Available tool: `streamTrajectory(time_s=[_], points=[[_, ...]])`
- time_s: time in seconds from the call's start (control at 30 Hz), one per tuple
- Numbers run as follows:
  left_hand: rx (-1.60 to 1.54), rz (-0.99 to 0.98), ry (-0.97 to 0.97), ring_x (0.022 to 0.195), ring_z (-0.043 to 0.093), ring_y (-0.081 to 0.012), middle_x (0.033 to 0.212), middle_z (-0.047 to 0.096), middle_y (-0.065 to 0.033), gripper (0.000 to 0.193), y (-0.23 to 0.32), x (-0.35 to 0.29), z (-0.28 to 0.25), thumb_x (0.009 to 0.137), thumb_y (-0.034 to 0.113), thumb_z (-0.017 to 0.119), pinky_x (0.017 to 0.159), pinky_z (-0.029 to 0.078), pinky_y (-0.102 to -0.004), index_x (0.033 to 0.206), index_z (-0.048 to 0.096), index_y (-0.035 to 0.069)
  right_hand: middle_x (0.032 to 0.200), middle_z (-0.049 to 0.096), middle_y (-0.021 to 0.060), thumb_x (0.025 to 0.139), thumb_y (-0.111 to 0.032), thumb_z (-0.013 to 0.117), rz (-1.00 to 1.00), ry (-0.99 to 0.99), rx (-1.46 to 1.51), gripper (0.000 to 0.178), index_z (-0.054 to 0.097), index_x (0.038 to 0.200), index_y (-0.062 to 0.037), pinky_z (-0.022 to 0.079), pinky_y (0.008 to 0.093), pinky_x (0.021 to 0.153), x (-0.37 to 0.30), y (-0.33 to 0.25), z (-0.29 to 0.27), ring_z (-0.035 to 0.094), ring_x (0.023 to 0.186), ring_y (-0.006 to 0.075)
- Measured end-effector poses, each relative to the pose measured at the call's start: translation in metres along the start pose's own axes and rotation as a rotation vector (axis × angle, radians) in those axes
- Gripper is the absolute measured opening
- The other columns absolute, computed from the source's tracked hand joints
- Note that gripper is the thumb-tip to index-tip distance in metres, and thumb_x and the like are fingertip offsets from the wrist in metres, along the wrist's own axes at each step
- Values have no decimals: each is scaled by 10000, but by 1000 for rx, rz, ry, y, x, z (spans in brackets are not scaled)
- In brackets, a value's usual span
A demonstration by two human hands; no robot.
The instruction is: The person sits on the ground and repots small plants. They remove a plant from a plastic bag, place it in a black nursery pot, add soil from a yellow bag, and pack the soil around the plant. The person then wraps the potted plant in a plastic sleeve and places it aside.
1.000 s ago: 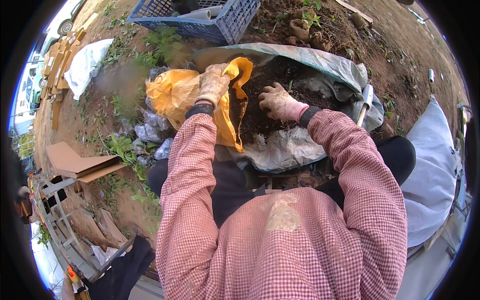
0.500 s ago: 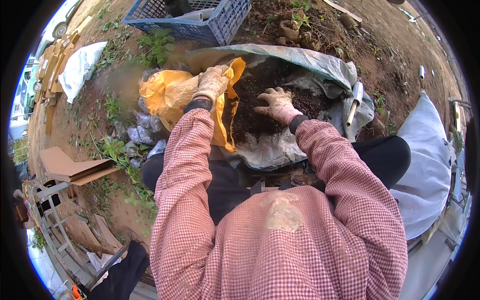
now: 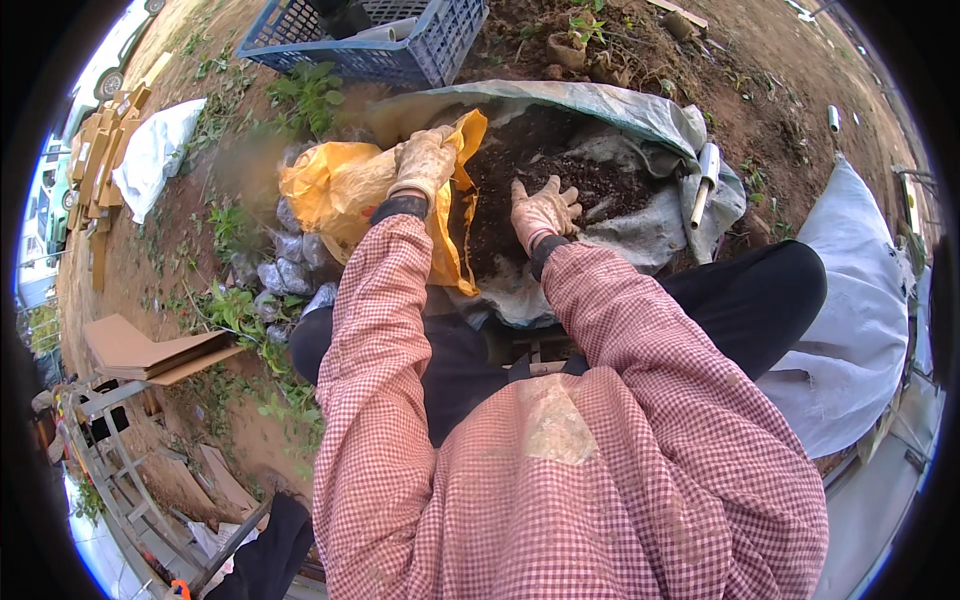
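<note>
Outdoors, brown ground (image 3: 790, 130) stretches around me, strewn with leaves and small green plants. Big and pale, a bulging white sack (image 3: 845, 300) leans at my right, beyond my knee. Before me a grey-white sheet (image 3: 640, 112) is laid out, its far edge folded up, and dark crumbly soil (image 3: 605, 180) lies across it. Past the sheet's far left side sits a blue crate (image 3: 450, 50), slatted with holes, with grey-white tubes and something black in it. Some flat cardboard (image 3: 150, 350) is stacked off to my left, well apart from the sheet.

My yellow bag (image 3: 335, 185) rests crumpled at the left end of the sheet, its mouth turned right toward the soil; just below and left of it is a cluster of clear plastic bundles (image 3: 285, 275). Out near the sheet's right end lies a slim tool (image 3: 705, 180) with a wooden handle.

I have soiled pale gloves on. My left hand (image 3: 425, 163) grips the bag near its mouth, fingers curled together on the folded yellow edge. My right hand (image 3: 545, 212) is over the soil, fingers spread apart, pinching nothing I can see; whether their tips touch the soil, I cannot tell.
</note>
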State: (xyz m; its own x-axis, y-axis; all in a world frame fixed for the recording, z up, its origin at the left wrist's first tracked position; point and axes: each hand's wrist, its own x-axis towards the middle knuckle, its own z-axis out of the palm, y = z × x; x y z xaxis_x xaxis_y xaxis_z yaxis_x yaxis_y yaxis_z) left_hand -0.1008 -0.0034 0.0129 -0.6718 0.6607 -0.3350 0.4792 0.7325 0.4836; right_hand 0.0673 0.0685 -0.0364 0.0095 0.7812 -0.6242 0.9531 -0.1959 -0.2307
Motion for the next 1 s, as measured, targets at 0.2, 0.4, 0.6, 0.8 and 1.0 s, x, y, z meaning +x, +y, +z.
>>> streamTrajectory(time_s=[0.2,0.4,0.6,0.8,1.0], points=[[54,-10,45,1220,577,-338,1295,632,-143,399,1,3,0,922,269,584,1066,414,-408,1314,630,211,1553,288,223,901,-565,609,-114,-349,511,828,304,1525,-115,341,483,1130,-39,-30,44,352,1399,398],[-28,-41,61,1194,608,-316,1263,658,-135,380,4,-7,-12,934,215,579,1032,455,-371,1305,631,153,1480,412,152,887,-441,668,-539,-38,296,632,481,1433,-182,351,463,1102,-4,-36,16,347,1382,375],[40,27,49,1234,575,-320,1330,615,-131,396,8,-19,-14,918,202,601,1053,441,-377,1307,624,129,1522,408,100,863,-575,642,-714,-16,-285,694,470,1460,-266,291,572,1117,58,-52,-17,357,1398,365],[171,92,304,1239,526,-309,1299,590,-98,436,10,-40,-5,864,188,666,1075,392,-421,1295,616,145,1492,441,93,803,-540,719,-1030,-29,-482,682,555,1395,-243,364,521,1065,17,11,33,417,1344,342],[-737,86,473,945,622,-270,1067,622,-136,295,42,-134,109,880,85,643,824,521,-375,1169,602,41,1389,513,85,844,-482,685,-942,-197,-415,559,595,1347,-254,399,542,1027,20,32,0,439,1299,358]])
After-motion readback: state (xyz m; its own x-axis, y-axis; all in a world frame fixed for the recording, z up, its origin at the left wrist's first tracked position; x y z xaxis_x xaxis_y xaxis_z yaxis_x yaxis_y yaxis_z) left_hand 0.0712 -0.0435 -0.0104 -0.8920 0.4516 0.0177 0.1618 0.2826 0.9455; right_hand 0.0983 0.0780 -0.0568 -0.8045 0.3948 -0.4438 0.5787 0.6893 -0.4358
